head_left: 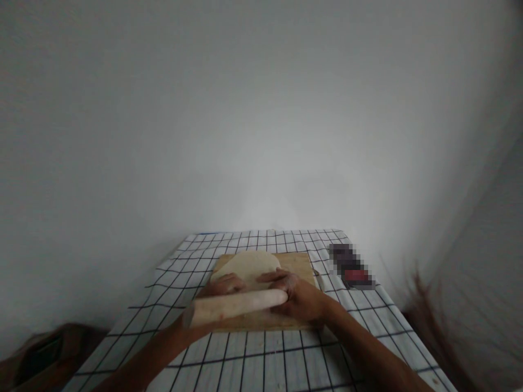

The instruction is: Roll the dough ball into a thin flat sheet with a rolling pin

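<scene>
A pale, flattened round of dough (249, 265) lies on a wooden board (300, 264). My left hand (224, 285) rests at the dough's near left edge, its fingers curled onto it and partly hidden behind the rolling pin. The wooden rolling pin (235, 306) lies at a slant across the front, blurred, its left end passing over my left wrist. Its right end sits against the palm of my right hand (288, 288), held in the crook of the thumb. The fingers of that hand reach over the dough's near right side.
A white cloth with dark grid lines (253, 356) covers the table. A pixelated dark and red object (352, 268) lies right of the board. Reddish thin stalks (427, 302) stand beyond the right edge. A brown object (44, 348) is at lower left. A plain wall rises behind.
</scene>
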### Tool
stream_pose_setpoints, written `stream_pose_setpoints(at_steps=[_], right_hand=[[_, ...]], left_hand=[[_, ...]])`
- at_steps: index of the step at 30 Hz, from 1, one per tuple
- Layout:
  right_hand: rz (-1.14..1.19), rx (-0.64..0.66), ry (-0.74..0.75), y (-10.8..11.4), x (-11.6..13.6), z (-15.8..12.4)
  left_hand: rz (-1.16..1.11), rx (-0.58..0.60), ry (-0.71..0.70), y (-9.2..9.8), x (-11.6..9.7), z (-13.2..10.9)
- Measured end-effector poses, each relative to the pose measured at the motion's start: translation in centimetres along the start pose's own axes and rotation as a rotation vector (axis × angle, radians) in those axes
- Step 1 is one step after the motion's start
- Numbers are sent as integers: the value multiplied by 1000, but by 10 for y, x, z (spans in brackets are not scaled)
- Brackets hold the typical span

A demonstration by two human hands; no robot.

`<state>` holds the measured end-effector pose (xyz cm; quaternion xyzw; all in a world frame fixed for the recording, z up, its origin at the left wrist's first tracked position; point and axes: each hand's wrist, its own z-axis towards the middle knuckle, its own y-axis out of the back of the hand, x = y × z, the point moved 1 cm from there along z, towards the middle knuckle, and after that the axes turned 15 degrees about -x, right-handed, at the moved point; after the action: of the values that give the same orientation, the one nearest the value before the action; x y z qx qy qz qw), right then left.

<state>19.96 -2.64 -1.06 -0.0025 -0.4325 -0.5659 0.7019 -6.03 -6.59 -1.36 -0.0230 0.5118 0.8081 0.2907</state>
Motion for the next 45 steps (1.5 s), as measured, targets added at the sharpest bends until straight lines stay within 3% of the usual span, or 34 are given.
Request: stream_pose_setpoints(at_steps=[4,9,15,17,22,26,30,34,37,41,43,45], right_hand=[[-46,114,46,-9,8,0],[-17,93,35,-4,10,-1],[-131,118,-4,-4,11,-2],[-148,90,-7,-4,13,-1],[-78,70,5,-2,15,2],[-58,112,18,-2,19,2],[-3,149,-3,-3,26,3],[15,167,-43,-4,28,0],[49,89,-116,1,20,-1],[-56,-218,-316,21,5,1],[-150,-316,-362,33,-1,1],[-252,-297,-368,44,-4,-2]], left_hand=[[-70,47,-61,6,-8,-1],[-98,93,-132,6,-13,-7],[-146,-60,123,5,-8,-13],[-177,-76,133,0,-4,-16],[-85,-110,-149,-18,11,-23],[-42,-46,-444,-14,12,-27],[-15,-106,-530,4,-4,-32],[4,-54,-569,12,-17,-36],[66,-75,-467,8,-17,-40],[117,6,-512,3,-18,-46],[85,-53,-529,11,-21,-45],[65,-179,-478,27,-25,-38]])
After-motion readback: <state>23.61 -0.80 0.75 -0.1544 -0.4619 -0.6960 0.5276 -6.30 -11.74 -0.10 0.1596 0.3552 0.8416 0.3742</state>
